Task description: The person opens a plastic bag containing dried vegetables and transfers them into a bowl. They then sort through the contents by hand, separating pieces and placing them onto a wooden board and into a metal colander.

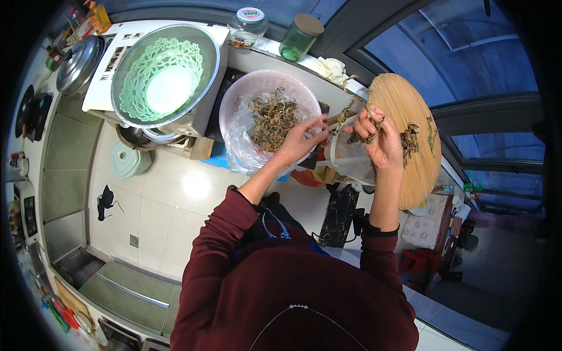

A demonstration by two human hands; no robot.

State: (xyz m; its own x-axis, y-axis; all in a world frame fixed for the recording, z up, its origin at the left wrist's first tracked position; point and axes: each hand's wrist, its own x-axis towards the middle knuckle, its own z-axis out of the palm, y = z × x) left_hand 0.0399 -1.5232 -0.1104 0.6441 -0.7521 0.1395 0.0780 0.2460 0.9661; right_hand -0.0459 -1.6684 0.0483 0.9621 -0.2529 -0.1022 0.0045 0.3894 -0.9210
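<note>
Dried leafy plant matter [275,118] lies on a clear plastic bag [239,149] inside a pale pink plastic basin [226,105]. My left hand [303,138] is at the basin's right rim, its fingers spread and slightly blurred; nothing shows between them. Further right, my right hand [380,136] is raised with curled fingers around a dried plant bunch [361,138]. A strand of the same stuff hangs near its fingertips. Behind that hand stands a round wooden board [421,175], with another dried clump [409,142] on it. Below lies a whitish container [344,153], partly hidden by my right hand.
Left of the basin, a metal mesh strainer [213,57] holds a green openwork basket [131,96] on a white box-shaped unit. A glass jar [246,33] and a green jar [300,39] stand by the window, near a crumpled pale cloth [329,68]. A lidded tub [129,160] is on the floor.
</note>
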